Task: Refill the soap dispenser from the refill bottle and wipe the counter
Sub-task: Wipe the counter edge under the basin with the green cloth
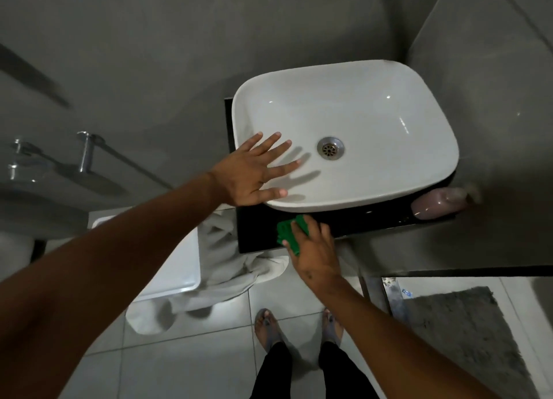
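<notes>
Room: a small bathroom with grey walls and a pale tiled floor (185, 365).
Counter: a black counter (353, 223) holds a white sink (374, 123) that sits on top of it.
Left hand: the left hand (254, 171) is wide open, fingers spread apart, over the left rim of the sink. I cannot tell if it presses on the rim.
Right hand: the right hand (314, 249) lies flat on a green cloth (288, 234), fingers laid over it, pushing it onto the front strip of the counter.
Soap: a pinkish soap dispenser (440, 204) stands at the right end of the counter, just beside the sink and the wall.
Edges: only a thin strip of black shows in front of the sink. The cloth is near the left front corner.
Below: a white towel (221, 267) hangs under the counter's left end.
Floor: a grey mat (466, 338) lies at the right.
</notes>
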